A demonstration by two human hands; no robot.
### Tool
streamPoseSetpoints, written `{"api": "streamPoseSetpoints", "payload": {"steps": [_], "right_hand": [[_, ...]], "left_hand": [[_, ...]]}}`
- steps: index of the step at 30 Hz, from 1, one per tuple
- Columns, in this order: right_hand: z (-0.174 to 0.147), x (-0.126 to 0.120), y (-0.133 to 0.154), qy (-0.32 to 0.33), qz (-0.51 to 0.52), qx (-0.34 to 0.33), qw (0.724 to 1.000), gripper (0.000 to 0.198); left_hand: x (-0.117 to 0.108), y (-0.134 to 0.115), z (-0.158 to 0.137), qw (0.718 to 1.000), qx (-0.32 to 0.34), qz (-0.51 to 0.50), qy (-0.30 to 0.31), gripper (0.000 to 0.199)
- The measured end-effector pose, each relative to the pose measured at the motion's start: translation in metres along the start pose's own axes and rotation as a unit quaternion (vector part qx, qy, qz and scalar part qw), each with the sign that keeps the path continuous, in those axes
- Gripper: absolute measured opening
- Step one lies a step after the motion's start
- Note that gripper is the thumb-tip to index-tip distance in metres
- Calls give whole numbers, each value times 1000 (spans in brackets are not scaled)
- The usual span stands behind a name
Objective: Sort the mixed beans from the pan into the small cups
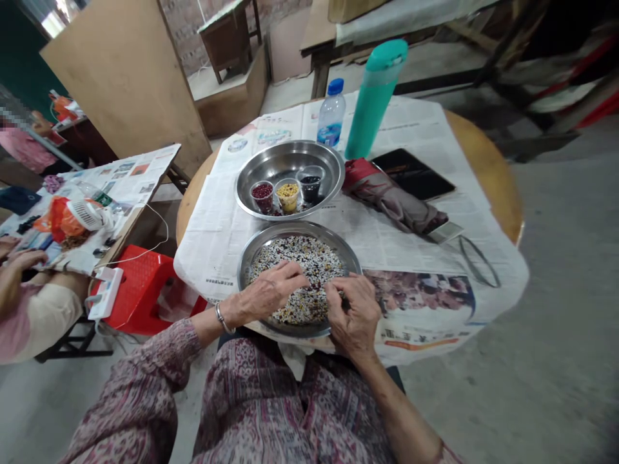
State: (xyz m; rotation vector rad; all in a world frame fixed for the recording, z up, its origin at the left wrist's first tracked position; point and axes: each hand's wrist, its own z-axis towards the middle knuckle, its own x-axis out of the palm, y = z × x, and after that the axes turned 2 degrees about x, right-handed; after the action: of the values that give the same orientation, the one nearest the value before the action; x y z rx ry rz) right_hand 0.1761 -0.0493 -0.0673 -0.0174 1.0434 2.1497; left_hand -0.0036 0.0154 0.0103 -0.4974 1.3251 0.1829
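Note:
A round steel tray (245, 252) near the table's front edge holds a mix of small white, black, yellow and dark red grains or beans (300, 258). Over its left part is my left hand (276, 288), fingers bent and pressed together, tips close to the mix. My right hand (356, 310) curls at the tray's right rim, thumb and fingers closed; whatever either pinches is too small to make out. Behind, a larger steel basin (251, 169) carries clear plastic cups with dark red beans (262, 196), yellow ones (287, 195) and black ones (310, 187).
Newspaper (203, 238) covers the round table. A water bottle (331, 115), green tumbler (377, 96), folded umbrella (396, 200) and dark tablet (413, 174) stand or lie beyond the basin. Left are a red plastic stool (140, 290), a power strip (105, 293) and another person's hand (24, 261).

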Motion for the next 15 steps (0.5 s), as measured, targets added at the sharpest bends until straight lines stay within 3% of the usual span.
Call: {"api": "streamPoseSetpoints", "payload": {"steps": [5,9,13,15], "right_hand": [[0,-1,0,4,-3,1,1000,10],[1,-2,2,7,2,4,1000,10],[1,-2,2,8,2,3,1000,10],[2,-3,2,8,0,2,1000,10]], "left_hand": [[-17,20,19,995,-24,-33,-96,25],[-44,55,52,984,-78,26,-161,19],[-60,110,91,966,-172,127,-143,16],[-60,135,106,961,-206,154,-102,10]]}}
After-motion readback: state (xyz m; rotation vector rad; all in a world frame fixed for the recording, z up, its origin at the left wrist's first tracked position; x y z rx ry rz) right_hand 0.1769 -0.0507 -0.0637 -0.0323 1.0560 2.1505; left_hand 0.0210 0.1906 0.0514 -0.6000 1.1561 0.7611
